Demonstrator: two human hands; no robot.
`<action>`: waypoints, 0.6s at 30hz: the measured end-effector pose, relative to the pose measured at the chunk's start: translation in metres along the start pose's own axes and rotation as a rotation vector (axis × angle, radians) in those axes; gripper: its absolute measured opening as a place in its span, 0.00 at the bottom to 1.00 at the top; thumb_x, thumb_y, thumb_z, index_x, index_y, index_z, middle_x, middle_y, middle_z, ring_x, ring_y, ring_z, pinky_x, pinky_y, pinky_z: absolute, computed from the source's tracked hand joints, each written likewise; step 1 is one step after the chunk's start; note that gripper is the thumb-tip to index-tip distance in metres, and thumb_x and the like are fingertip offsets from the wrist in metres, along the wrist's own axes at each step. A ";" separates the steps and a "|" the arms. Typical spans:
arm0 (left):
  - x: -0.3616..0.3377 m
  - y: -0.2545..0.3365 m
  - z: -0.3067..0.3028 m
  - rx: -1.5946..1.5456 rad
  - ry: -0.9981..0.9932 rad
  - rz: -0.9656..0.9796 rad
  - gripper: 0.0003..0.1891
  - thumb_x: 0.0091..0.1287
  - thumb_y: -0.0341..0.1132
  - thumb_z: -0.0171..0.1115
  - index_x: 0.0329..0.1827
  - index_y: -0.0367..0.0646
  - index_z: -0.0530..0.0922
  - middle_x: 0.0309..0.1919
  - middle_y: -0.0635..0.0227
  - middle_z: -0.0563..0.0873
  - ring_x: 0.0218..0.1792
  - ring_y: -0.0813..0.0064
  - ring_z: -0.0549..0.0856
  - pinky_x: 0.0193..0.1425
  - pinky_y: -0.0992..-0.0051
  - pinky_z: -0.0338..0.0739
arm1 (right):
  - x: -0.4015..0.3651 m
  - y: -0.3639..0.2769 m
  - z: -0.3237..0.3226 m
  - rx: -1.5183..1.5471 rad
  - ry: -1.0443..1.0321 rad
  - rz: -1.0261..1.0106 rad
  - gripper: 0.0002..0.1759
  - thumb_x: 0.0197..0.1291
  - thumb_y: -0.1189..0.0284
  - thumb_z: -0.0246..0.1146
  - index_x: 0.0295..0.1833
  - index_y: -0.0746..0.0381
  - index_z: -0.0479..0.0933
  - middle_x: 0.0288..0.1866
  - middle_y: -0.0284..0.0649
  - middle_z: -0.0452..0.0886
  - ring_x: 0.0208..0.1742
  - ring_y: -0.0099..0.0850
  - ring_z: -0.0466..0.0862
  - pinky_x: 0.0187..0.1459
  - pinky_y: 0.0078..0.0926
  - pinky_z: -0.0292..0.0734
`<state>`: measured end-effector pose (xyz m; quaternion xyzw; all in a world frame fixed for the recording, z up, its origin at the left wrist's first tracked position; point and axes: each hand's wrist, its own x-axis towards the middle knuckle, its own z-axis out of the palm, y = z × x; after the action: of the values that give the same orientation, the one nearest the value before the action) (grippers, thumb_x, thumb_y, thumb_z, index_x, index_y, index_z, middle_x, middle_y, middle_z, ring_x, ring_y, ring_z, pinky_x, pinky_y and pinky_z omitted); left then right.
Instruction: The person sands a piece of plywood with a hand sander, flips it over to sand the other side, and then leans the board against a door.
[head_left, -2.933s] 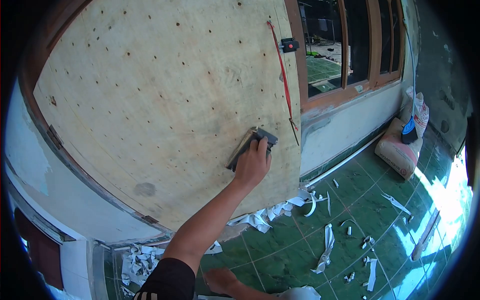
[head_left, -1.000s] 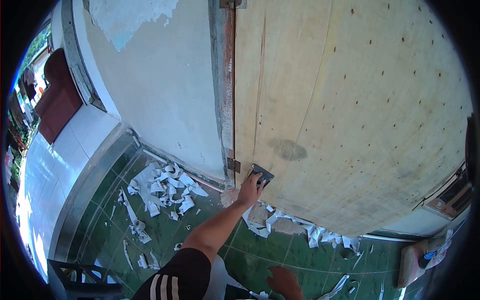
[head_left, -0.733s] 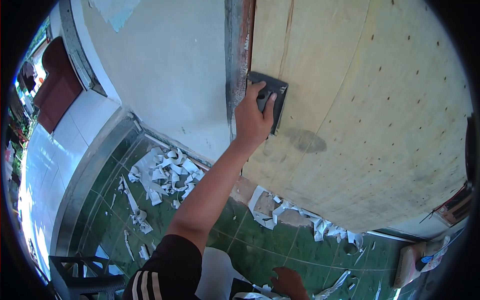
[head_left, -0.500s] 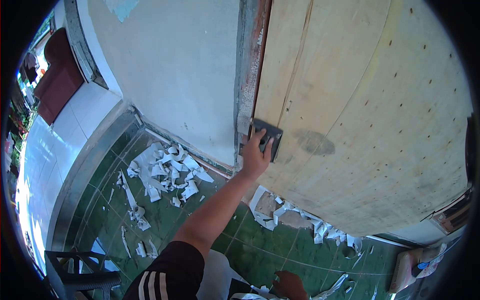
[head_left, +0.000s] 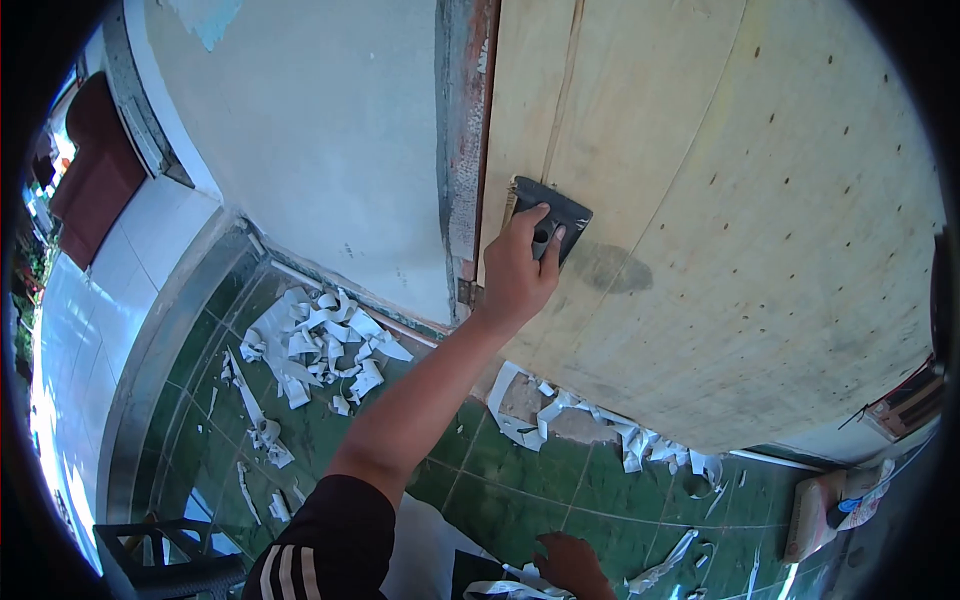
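My left hand (head_left: 522, 268) is closed around a black hand sanding block (head_left: 566, 208), which lies against a pale plywood panel (head_left: 640, 130). The block sits near the panel's left edge, over the lower end of a long vertical groove, up and left of a dark oval smudge (head_left: 618, 270). Low in the view, my right hand (head_left: 575, 565) is partly cut off by the frame edge. Its fingers look loosely apart and nothing shows in them. White curled strips (head_left: 510, 588) lie close beside it.
Curled white scraps (head_left: 320, 340) lie heaped on the green tiled floor (head_left: 500, 460), with more along the panel's bottom. A dark plastic stool (head_left: 165, 560) stands at lower left. A sack (head_left: 815, 515) sits at lower right. A painted wall (head_left: 330, 140) adjoins the panel.
My left hand has moved the sanding block up and to the right across the panel, away from its left edge. The camera view has shifted slightly. My right hand stays low.
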<state>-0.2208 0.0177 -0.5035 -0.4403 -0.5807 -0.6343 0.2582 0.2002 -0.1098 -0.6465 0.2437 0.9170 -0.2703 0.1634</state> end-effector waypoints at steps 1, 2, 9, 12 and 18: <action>-0.005 0.002 0.005 -0.018 0.023 -0.006 0.18 0.69 0.30 0.73 0.58 0.33 0.78 0.43 0.47 0.89 0.43 0.46 0.91 0.46 0.59 0.84 | -0.001 0.001 0.004 -0.007 0.019 -0.015 0.21 0.64 0.57 0.66 0.55 0.60 0.82 0.47 0.49 0.87 0.50 0.51 0.88 0.52 0.52 0.83; -0.029 -0.005 0.012 -0.021 0.027 -0.061 0.18 0.69 0.29 0.73 0.58 0.33 0.78 0.43 0.46 0.89 0.43 0.46 0.91 0.48 0.59 0.84 | -0.001 0.001 0.006 -0.001 0.008 -0.014 0.21 0.64 0.57 0.65 0.55 0.60 0.82 0.48 0.49 0.86 0.50 0.51 0.88 0.52 0.51 0.83; -0.245 -0.054 0.043 0.038 -0.277 -0.328 0.20 0.72 0.33 0.68 0.61 0.32 0.76 0.51 0.41 0.85 0.52 0.39 0.86 0.55 0.53 0.82 | 0.008 -0.014 0.011 -0.007 0.012 -0.011 0.19 0.66 0.58 0.63 0.55 0.60 0.82 0.48 0.50 0.87 0.50 0.52 0.89 0.53 0.52 0.83; -0.229 -0.037 0.042 0.022 -0.285 -0.373 0.20 0.73 0.35 0.68 0.62 0.33 0.76 0.50 0.41 0.86 0.51 0.38 0.86 0.54 0.52 0.83 | -0.001 -0.018 0.011 0.007 0.014 -0.017 0.18 0.67 0.59 0.63 0.54 0.60 0.82 0.48 0.50 0.87 0.51 0.52 0.89 0.53 0.52 0.83; 0.051 0.124 0.057 -0.095 -0.057 0.102 0.19 0.72 0.32 0.70 0.60 0.34 0.75 0.39 0.44 0.88 0.39 0.45 0.90 0.44 0.61 0.84 | 0.006 -0.028 -0.015 0.032 0.027 -0.025 0.16 0.66 0.59 0.64 0.49 0.60 0.81 0.47 0.49 0.87 0.49 0.52 0.89 0.53 0.54 0.84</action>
<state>-0.1271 0.0582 -0.4001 -0.4989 -0.5337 -0.6344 0.2524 0.1780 -0.1195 -0.6250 0.2384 0.9176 -0.2837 0.1439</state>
